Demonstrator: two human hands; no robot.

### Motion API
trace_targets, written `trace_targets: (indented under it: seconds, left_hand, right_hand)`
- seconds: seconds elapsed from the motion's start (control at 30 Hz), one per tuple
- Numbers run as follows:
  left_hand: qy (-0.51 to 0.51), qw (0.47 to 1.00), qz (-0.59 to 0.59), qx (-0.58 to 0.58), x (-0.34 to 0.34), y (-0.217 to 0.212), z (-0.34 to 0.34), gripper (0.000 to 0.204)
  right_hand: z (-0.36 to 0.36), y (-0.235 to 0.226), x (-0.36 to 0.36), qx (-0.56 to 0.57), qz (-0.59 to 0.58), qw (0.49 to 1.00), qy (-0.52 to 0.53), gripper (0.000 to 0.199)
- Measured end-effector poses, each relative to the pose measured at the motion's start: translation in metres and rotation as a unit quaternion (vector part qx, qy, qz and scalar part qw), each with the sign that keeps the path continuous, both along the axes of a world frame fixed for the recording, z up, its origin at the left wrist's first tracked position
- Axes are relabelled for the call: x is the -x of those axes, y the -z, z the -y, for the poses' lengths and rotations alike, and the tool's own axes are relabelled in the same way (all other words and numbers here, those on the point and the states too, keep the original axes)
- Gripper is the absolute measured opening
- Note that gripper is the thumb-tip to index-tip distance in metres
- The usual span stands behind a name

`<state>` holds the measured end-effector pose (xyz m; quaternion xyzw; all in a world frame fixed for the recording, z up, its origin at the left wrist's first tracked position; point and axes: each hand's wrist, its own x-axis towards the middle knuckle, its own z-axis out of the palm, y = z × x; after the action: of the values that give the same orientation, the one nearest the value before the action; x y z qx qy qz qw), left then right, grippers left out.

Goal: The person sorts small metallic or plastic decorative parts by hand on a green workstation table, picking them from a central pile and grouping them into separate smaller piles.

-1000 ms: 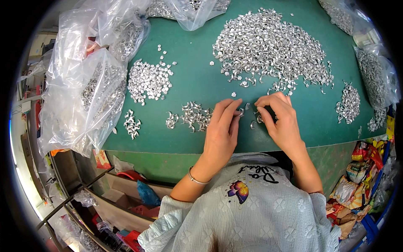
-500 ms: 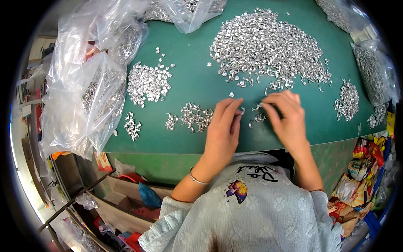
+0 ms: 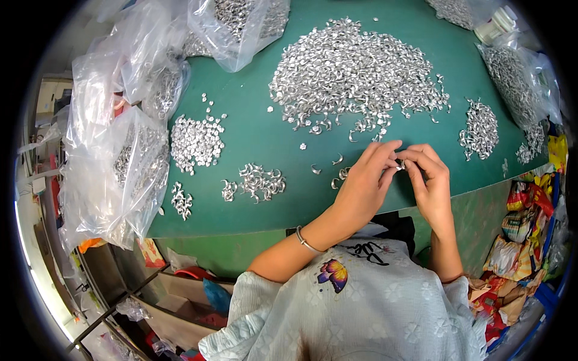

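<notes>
My left hand [image 3: 365,183] and my right hand [image 3: 432,185] meet above the green table near its front edge, fingertips almost touching. Between thumb and fingers, the right hand pinches a small silver metal piece [image 3: 401,166]. Closed fingers of the left hand press close beside it; what they hold is mostly hidden. Just left of the left hand lie a few loose curved silver pieces [image 3: 316,169]. Beyond the hands spreads a large heap of small silver metal pieces [image 3: 355,72], curved ones and flower-shaped ones mixed.
On the green table [image 3: 253,132], flower-shaped pieces [image 3: 195,143] form a pile at left, with curved pieces [image 3: 262,182] nearer. Another small pile [image 3: 479,129] lies right. Filled clear bags [image 3: 129,162] stand left, another bag [image 3: 518,81] right, beside a white bottle [image 3: 497,24].
My left hand has moved right and met my right hand, which now pinches a small piece between them. The view has shifted, so the piles sit further left.
</notes>
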<state>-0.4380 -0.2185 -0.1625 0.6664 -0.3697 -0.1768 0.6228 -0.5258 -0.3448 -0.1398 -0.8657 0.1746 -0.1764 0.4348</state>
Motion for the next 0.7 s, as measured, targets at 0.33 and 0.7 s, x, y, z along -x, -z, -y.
trace_targets:
  seconds: [0.33, 0.7]
  left_hand:
    - [-0.002, 0.999, 0.033, -0.018, 0.015, -0.006, 0.034, 0.037]
    - [-0.066, 0.933, 0.279, -0.219, -0.013, 0.009, -0.064, 0.03]
  right_hand:
    - [0.034, 0.017, 0.026, -0.128, -0.007, 0.987, 0.101, 0.011]
    - [0.048, 0.016, 0.025, 0.272, 0.002, 0.956, 0.115, 0.027]
